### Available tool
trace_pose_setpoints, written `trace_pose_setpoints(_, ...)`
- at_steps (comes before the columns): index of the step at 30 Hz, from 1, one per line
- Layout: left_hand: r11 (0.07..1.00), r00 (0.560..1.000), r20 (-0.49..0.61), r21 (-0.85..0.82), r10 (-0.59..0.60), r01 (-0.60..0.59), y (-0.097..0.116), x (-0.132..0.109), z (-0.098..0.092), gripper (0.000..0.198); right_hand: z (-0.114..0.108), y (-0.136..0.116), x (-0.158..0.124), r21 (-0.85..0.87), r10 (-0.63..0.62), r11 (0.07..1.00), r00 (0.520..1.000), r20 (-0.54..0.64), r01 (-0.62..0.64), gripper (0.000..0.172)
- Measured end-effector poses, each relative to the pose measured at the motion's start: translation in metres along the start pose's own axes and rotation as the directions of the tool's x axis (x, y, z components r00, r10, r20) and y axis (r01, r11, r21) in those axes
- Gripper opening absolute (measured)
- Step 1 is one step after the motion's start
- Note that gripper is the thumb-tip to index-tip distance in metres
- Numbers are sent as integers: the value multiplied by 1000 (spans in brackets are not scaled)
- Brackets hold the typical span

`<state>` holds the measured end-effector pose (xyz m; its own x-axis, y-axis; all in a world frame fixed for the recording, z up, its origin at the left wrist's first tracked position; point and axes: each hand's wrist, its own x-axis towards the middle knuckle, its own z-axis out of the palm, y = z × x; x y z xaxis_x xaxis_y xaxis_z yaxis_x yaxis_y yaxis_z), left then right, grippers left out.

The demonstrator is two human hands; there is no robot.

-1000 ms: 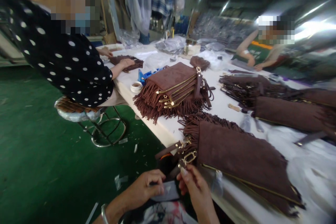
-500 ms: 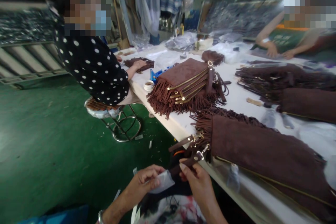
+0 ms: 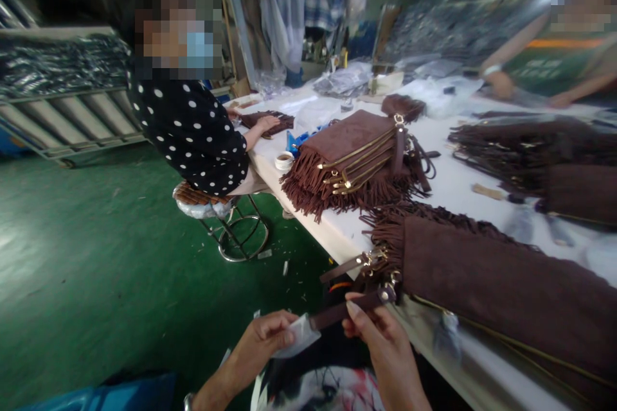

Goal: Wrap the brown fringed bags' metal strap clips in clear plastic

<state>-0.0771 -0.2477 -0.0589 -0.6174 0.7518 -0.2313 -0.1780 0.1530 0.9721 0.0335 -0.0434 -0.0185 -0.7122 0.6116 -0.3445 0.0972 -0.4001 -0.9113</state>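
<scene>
My left hand [image 3: 270, 341] pinches a small clear plastic sleeve [image 3: 303, 334] at the end of a dark brown wrist strap [image 3: 332, 314]. Fingers of my right hand [image 3: 378, 334] are closed around the strap nearer its metal clasp. The strap is clipped by gold hardware [image 3: 393, 282] to a brown suede fringed bag [image 3: 482, 276] lying at the table's near edge. A second strap [image 3: 342, 268] sticks out from the fringe beside it. Both hands are above my lap, just off the table.
A stack of brown fringed bags [image 3: 351, 141] stands mid-table beside a small white jar [image 3: 284, 160]. More bags [image 3: 530, 148] lie at the right. A person in a polka-dot top [image 3: 193, 135] sits at the left; another person [image 3: 554, 58] works across the table [image 3: 434, 186].
The view has swung slightly left, shifting the scene rightward. The strap is now straighter between my hands, which have drawn a little farther apart; both still hold it and the sleeve.
</scene>
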Motion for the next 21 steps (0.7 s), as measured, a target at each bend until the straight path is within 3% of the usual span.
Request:
trace_pose_setpoints(14, 993, 998, 45, 103, 44, -49, -1, -1, 1, 26, -5, 1, -2, -12, -10, 1000, 999, -32, 9, 49)
trace_pose_setpoints(21, 998, 998, 32, 19, 60, -60, -4, 6, 7, 30, -9, 3, 0, -46, -18, 999, 1000, -16, 17, 47)
